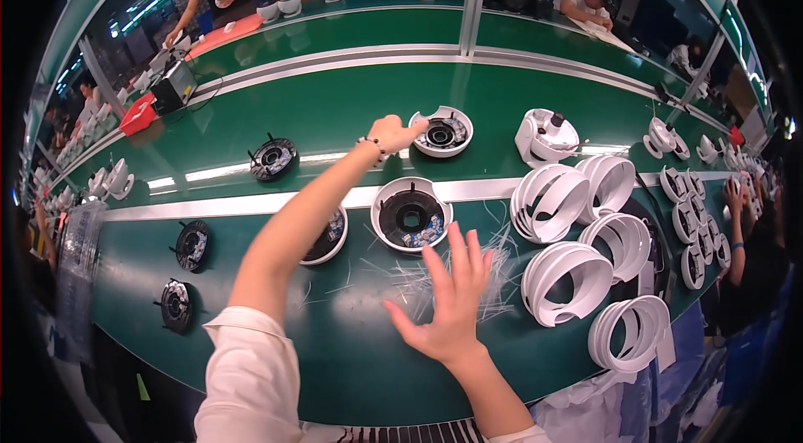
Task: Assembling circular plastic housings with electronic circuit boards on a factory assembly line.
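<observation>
Your left sleeve (251, 376) cream-white, your bracelet (379, 148) dark-beaded; tabletop (335, 376) deep green; before you: housing (378, 217) white, insert (393, 210) black, board (427, 234) blue-flecked; rings (538, 280) to your right plain white

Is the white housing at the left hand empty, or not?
Not empty: a round black part sits inside the white housing at the left hand.

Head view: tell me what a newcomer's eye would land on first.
Probably the left hand, out at the rim of a round white housing. Next, the right hand, spread wide near scattered pale strips. Then perhaps the white rings clustered toward the right of the green table.
</observation>
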`<state>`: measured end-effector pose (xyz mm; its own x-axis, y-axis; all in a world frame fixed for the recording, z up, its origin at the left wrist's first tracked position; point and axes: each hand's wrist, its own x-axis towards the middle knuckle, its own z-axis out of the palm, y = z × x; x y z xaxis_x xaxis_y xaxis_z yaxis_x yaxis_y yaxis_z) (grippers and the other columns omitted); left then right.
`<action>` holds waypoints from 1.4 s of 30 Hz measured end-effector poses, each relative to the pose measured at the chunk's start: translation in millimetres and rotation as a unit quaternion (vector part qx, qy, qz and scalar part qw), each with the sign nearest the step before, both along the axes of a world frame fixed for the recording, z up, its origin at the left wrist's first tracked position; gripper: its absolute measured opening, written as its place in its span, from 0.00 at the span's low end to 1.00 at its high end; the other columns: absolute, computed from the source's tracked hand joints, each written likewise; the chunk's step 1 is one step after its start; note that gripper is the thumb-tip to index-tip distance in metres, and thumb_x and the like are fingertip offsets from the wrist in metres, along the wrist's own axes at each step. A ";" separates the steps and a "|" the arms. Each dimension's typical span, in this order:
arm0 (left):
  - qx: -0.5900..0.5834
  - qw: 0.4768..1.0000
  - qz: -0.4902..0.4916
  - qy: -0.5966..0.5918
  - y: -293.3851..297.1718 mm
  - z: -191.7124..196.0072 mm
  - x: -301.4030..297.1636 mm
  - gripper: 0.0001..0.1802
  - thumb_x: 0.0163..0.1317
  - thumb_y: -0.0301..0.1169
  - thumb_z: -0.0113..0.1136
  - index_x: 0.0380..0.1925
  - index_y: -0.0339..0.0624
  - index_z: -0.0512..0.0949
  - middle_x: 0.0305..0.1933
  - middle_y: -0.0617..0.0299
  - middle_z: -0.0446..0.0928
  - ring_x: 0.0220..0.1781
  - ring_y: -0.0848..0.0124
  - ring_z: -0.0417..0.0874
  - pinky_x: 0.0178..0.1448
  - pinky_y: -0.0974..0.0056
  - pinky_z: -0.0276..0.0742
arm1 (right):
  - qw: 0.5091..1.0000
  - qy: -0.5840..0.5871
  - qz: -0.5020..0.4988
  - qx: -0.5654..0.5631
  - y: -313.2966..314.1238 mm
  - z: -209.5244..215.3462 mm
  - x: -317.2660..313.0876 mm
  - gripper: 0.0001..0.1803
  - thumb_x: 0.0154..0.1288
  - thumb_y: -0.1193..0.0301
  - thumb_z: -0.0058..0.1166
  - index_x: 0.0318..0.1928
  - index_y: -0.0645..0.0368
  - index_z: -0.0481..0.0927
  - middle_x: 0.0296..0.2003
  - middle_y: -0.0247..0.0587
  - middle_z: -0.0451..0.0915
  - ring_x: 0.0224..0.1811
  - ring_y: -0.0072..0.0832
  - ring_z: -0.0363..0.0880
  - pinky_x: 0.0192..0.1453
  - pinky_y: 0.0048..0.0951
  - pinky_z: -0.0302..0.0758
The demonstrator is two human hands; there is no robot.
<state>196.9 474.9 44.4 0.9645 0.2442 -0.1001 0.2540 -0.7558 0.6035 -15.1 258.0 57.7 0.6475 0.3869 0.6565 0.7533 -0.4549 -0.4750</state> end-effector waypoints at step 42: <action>-0.308 0.792 0.461 -0.253 259.4 -53.5 -175.7 0.26 0.52 0.40 0.56 0.40 0.25 0.67 0.37 0.47 0.73 0.36 0.55 0.78 0.33 0.57 0.80 | 0.998 0.033 0.042 -0.025 13.2 5.7 -26.4 0.23 0.40 0.63 0.60 0.40 0.56 0.75 0.57 0.55 0.57 0.61 0.53 0.49 0.61 0.56 0.35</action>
<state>21.2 734.3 -9.1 0.3585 0.9241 -0.1326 0.1347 0.0894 0.9868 -41.5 271.2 63.4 0.6526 0.4730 0.5919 0.7576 -0.4152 -0.5036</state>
